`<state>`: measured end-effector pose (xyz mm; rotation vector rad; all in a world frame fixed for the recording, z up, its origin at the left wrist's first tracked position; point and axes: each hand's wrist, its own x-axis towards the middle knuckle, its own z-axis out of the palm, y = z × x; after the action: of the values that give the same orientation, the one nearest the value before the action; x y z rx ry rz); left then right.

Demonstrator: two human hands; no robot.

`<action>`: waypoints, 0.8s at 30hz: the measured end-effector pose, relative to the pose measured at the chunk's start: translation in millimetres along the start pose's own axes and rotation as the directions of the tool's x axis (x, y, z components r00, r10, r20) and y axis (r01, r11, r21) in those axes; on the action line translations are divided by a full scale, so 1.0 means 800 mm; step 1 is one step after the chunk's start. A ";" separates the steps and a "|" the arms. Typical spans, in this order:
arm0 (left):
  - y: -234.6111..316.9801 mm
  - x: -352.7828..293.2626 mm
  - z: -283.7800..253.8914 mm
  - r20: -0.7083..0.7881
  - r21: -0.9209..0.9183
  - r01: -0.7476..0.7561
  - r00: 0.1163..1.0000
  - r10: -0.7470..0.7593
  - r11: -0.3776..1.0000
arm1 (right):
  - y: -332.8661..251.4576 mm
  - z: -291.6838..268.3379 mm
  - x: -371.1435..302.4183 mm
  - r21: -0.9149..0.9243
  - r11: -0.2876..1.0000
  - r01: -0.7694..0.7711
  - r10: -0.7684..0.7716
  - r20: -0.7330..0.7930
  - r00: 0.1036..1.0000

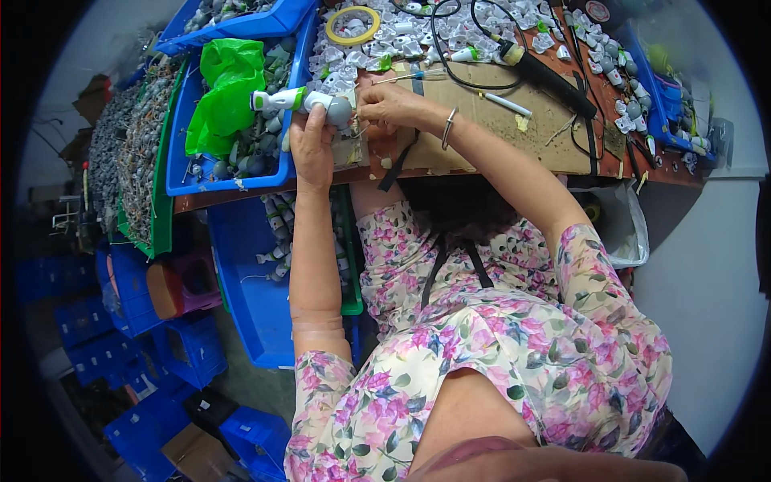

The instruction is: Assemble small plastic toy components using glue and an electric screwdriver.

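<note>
At the bench edge, the left hand grips a white-and-green toy; the right hand pinches its end.

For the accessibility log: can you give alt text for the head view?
A person's left hand holds a small white, green and grey plastic device over a cluttered wooden workbench while the right hand works at its grey end. A black soldering iron lies behind, blue plastic bins alongside.

Single head-worn fisheye view: you look steeply down from above your own forearms onto the workbench close below, its straight edges bowing toward the dark circular rim.
</note>
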<state>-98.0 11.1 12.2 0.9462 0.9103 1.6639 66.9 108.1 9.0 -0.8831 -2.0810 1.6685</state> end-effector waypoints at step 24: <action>0.020 -0.002 -0.001 0.129 0.192 0.064 0.988 -0.089 0.979 | 0.031 -0.090 -0.126 -0.758 0.631 0.165 -0.591 -0.333 0.734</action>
<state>-104.4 5.3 26.0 1.1242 1.0089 1.4474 192.5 100.0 16.1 -0.8584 -2.2110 0.2719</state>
